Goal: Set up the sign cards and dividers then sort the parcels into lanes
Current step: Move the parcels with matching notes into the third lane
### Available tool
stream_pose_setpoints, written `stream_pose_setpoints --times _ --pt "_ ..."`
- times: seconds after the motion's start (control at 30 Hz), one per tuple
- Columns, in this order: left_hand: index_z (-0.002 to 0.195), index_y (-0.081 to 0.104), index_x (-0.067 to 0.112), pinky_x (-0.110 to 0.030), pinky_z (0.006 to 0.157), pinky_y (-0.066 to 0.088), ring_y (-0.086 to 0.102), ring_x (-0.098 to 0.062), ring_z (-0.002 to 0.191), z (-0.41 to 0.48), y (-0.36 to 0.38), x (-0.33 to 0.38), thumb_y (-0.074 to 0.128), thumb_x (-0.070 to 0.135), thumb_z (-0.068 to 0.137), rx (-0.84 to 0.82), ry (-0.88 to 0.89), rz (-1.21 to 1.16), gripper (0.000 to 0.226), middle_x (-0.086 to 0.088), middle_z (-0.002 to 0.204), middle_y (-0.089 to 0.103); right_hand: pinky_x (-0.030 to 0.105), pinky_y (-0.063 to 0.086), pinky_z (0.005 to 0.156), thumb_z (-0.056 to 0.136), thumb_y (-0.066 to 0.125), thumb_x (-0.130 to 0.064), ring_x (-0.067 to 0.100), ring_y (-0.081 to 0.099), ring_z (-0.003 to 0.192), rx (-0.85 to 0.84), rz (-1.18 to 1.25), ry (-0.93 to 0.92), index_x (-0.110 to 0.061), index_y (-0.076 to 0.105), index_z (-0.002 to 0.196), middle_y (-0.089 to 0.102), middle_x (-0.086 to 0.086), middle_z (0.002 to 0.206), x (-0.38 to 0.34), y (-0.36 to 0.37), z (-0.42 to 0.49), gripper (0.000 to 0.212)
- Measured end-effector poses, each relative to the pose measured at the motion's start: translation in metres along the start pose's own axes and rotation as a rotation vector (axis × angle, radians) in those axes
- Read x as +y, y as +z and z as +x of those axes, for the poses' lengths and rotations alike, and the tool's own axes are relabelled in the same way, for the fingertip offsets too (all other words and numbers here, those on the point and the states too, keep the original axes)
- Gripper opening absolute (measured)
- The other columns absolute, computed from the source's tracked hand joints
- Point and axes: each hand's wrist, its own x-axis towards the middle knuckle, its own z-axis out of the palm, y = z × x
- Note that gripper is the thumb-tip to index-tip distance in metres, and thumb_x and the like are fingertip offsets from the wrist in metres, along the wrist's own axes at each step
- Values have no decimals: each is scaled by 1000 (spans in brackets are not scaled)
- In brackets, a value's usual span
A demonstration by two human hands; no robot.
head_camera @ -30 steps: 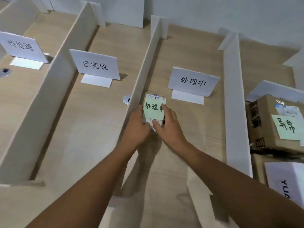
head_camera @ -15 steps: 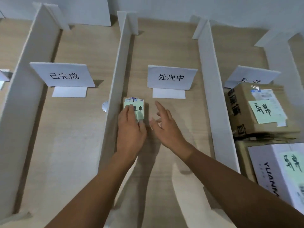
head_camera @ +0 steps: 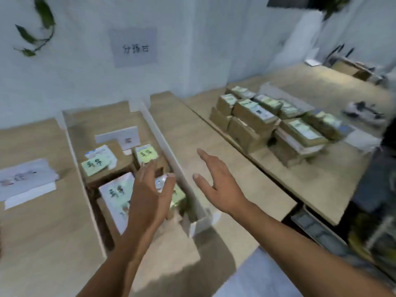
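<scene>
Both hands are empty. The left hand (head_camera: 150,198) is held with fingers spread above the filled lane. The right hand (head_camera: 220,187) is likewise spread, over bare table beyond the divider (head_camera: 160,142).

The unsorted parcels (head_camera: 267,123) are stacked on the adjoining table, well apart to the right.

Risks judged:
- The thin divider stands between the forearms and could be knocked over by a crossing left arm.
- The stack could be toppled if a lower box is pulled.

The sorted parcels (head_camera: 96,166) crowd the lane up to its sign card (head_camera: 120,136). Labels are blurred and cannot be read.
</scene>
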Motion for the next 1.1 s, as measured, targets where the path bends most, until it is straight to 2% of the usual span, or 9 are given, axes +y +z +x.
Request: stream_pose_setpoints --times 0.13,0.23,0.37,0.5,0.7,0.73,0.83,1.0,1.1 --pt "156 37 24 -24 119 16 25 -12 151 -34 126 102 53 54 98 -156 135 -33 68 3 163 33 21 25 113 104 51 -48 17 38 144 109 -144 121 -22 33 158 43 0 156 92 -137 -72 63" --pt "156 38 23 -18 113 16 27 -9 148 -57 197 161 52 56 94 -230 220 -59 71 4 161 36 22 30 110 102 50 -50 16 41 140 188 -172 215 -24 34 158 47 1 151 146 -213 -120 63" --pt "155 37 25 -19 112 18 27 -6 146 -63 276 212 52 58 94 -316 260 -91 72 7 160 35 25 31 113 102 47 -53 9 39 139 260 -179 287 -29 34 157 45 -5 150 207 -282 -157 61" --pt "156 35 26 -24 114 20 27 -8 148 -50 355 252 56 54 96 -387 261 -124 70 7 162 33 10 22 109 103 48 -53 1 36 138 300 -179 338 -34 32 156 43 -11 150 270 -332 -168 59" --pt "156 37 26 -27 113 27 35 -11 144 2 483 300 56 58 95 -392 223 -170 71 5 161 35 3 17 106 105 48 -49 -13 31 134 268 -195 320 -34 31 157 40 -19 146 384 -402 -129 57" --pt "156 37 26 -28 112 30 38 -11 141 13 504 307 56 57 96 -390 211 -178 70 4 160 36 4 18 107 105 48 -49 -14 30 134 270 -178 332 -33 32 156 39 -19 146 404 -413 -117 57" --pt "154 37 23 -40 113 40 42 -16 139 37 555 334 58 53 97 -379 148 -206 68 -1 156 41 15 24 110 102 47 -52 -2 34 138 243 -137 377 -31 33 157 40 -13 149 459 -445 -84 61" --pt "154 38 15 -37 114 30 36 -22 144 74 617 377 58 50 97 -337 132 -65 69 -6 158 41 16 28 106 98 46 -61 -2 40 134 220 -60 367 -38 34 154 44 -19 141 537 -490 -24 62" --pt "157 32 14 -35 115 27 32 -22 148 94 649 392 56 51 98 -364 47 -20 74 -6 162 35 19 33 105 93 43 -69 -4 42 132 177 -28 371 -37 36 153 46 -20 139 583 -504 10 68"
